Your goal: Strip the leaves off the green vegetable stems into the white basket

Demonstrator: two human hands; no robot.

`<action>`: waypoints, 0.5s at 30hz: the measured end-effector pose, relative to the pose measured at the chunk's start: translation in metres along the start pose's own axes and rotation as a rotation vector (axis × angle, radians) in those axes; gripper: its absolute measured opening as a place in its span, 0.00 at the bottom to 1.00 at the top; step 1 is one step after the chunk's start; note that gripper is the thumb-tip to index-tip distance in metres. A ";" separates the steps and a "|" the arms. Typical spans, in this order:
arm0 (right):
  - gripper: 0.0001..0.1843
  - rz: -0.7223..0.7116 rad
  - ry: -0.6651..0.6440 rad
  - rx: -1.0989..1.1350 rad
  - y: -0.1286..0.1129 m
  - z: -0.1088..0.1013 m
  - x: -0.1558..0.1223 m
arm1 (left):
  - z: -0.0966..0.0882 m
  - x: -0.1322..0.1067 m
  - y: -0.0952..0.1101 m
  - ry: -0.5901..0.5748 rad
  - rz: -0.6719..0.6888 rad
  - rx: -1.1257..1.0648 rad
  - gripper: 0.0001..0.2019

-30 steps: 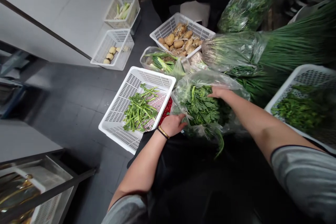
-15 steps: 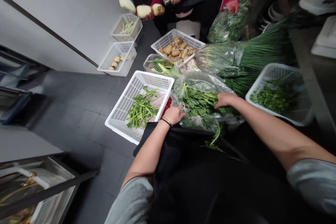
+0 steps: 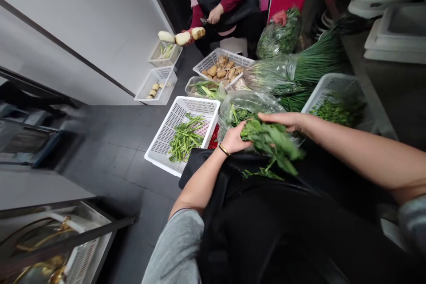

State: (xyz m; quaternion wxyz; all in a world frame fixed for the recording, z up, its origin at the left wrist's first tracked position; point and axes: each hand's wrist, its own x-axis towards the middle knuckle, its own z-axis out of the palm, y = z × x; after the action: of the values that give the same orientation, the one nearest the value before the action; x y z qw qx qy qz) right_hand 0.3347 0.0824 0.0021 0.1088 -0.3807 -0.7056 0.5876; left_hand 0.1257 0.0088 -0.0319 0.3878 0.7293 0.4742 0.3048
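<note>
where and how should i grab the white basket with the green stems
Probably by the white basket's long left rim, coming from your left: that side borders grey floor, while the opposite one is crowded by the plastic bag. The green stems lie low inside, leaving that raised rim bare.

The floor (image 3: 116, 159) is dark grey, laid in large tiles with thin joints and a dull sheen. A white slotted basket (image 3: 163, 138) stands on it near the middle. Farther off to the left, a translucent basket (image 3: 168, 92) rests on the tiles. Beyond, right of it, sits a potato basket (image 3: 207, 63), its underside hidden.
</note>
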 end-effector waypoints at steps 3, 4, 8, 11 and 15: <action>0.31 0.064 -0.059 0.136 0.001 -0.018 0.003 | -0.001 -0.010 0.001 0.144 -0.225 -0.493 0.20; 0.30 0.056 -0.037 0.176 0.003 -0.018 0.004 | 0.002 -0.013 0.002 0.174 -0.295 -0.672 0.19; 0.25 -0.025 0.045 0.127 0.008 0.027 0.001 | 0.020 -0.024 0.012 0.300 -0.415 -0.985 0.19; 0.15 0.006 0.135 0.051 0.008 0.067 -0.002 | 0.026 -0.028 0.019 0.298 -0.364 -0.950 0.22; 0.17 0.031 0.208 0.429 0.010 0.072 -0.001 | 0.013 -0.036 0.024 0.362 -0.452 -1.064 0.16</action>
State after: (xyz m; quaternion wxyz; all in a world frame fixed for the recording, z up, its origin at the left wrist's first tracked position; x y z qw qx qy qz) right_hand 0.2964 0.0281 -0.0268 0.2503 -0.4183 -0.5435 0.6834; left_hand 0.1341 -0.0343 -0.0211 0.6674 0.2531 0.4585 0.5295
